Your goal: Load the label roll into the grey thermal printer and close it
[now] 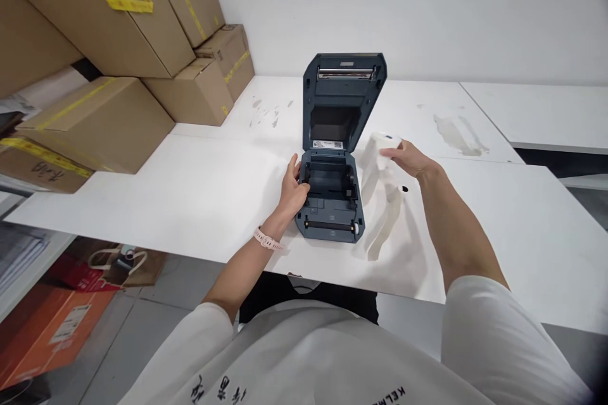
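A dark grey label printer (332, 196) stands on the white table with its lid (342, 98) raised, so the inner bay and the black roller (330, 225) show. My left hand (291, 193) grips the printer's left side, its thumb hooked over the edge. To the right of the printer, my right hand (407, 157) is closed on a white paper roll (375, 150). Part of that roll's lower side blends into the white table. A loose curled strip of white paper (386, 228) lies below it; whether it joins the roll I cannot tell. Beside the strip is a small black spot.
Several cardboard boxes (109, 25) with yellow tape are stacked at the table's left. The white table (213, 202) has peeled marks at the back. A white wall (403, 6) rises behind it. On the floor at the left are an orange box (57, 332) and bags.
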Demonstrator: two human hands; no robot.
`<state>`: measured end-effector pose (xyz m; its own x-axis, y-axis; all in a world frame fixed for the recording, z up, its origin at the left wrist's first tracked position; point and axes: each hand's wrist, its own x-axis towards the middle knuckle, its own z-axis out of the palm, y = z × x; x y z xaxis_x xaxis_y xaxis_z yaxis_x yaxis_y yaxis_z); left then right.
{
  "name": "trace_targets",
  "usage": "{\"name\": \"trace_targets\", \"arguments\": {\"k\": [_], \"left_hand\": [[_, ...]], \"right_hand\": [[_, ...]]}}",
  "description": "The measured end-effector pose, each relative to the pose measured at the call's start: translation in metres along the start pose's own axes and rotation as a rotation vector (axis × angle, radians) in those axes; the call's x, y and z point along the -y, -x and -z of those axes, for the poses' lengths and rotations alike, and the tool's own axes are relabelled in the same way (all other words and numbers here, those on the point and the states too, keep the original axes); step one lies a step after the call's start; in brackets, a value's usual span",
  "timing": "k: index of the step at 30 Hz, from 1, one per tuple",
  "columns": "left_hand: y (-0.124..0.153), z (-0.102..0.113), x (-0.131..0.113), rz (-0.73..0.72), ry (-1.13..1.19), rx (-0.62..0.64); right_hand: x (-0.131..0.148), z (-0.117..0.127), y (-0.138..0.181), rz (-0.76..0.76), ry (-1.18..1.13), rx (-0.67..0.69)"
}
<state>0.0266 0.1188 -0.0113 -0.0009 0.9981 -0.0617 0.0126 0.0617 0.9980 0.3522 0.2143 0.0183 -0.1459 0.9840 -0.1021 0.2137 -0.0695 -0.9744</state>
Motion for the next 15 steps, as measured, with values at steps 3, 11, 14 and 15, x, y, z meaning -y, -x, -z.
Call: {"name": "trace_targets", "arguments": {"k": [3,11,14,15], "left_hand": [[0.0,0.0,0.0,0.002,0.003,-0.003],[0.005,-0.003,-0.006,-0.03,0.052,-0.002],[0.002,-0.003,-0.002,-0.04,0.04,-0.012],[0.001,-0.003,0.0,-0.041,0.033,-0.012]], "right_hand": [[0.028,-0.008,0.014,0.106,-0.062,0.054],[0.141,-0.093,0.04,0.294,0.914,0.583],[0.142,-0.13,0.037,0.277,1.243,0.581],[0.137,-0.138,0.034,0.271,1.306,0.575]]}}
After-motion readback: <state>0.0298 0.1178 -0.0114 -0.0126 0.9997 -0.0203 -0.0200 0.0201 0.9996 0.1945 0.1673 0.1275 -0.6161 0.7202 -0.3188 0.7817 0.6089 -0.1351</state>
